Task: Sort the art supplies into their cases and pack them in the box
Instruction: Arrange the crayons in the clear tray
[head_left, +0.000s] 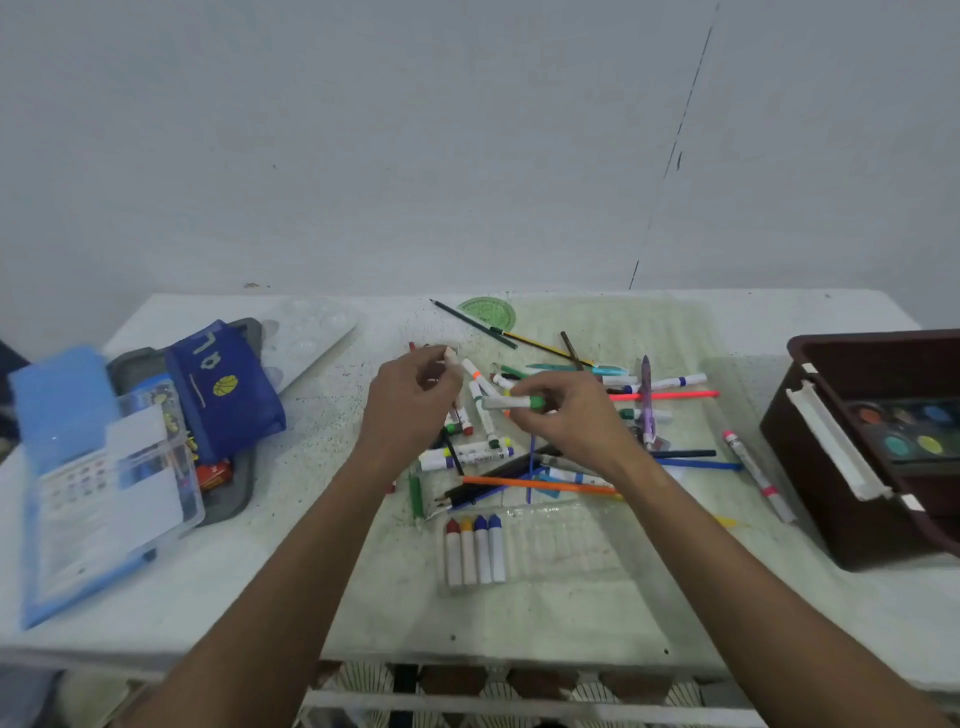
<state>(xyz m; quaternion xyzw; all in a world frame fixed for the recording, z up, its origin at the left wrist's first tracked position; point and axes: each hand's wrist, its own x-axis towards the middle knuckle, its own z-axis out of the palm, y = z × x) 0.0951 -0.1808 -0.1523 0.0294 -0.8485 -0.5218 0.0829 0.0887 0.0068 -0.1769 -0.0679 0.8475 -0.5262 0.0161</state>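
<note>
Head camera looks down on a white tabletop (260, 571), and we go from its left edge across. At the left edge lies an open clear plastic case with a blue lid (111, 483); just behind it a dark blue fabric pencil pouch (223, 395) rests on a grey tray (236, 493).

Near the tabletop's middle, our left hand (410, 402) has its fingers curled round a small pale piece, what exactly we cannot tell. Our right hand (561, 415) pinches a white marker with a green cap (511, 402), lifted level above the loose heap of markers, pencils and pens (519, 452). Toward the front edge a clear slotted marker tray (550, 551) holds four markers at its left end; the other slots look free.

At the right edge stands a dark brown plastic box (831, 499) with a watercolour palette (914, 431) inside.

We judge the sorting of markers is in hand and well short of done. Next, the green-capped marker wants turning upright to match its neighbours and pressing into the next free slot.
</note>
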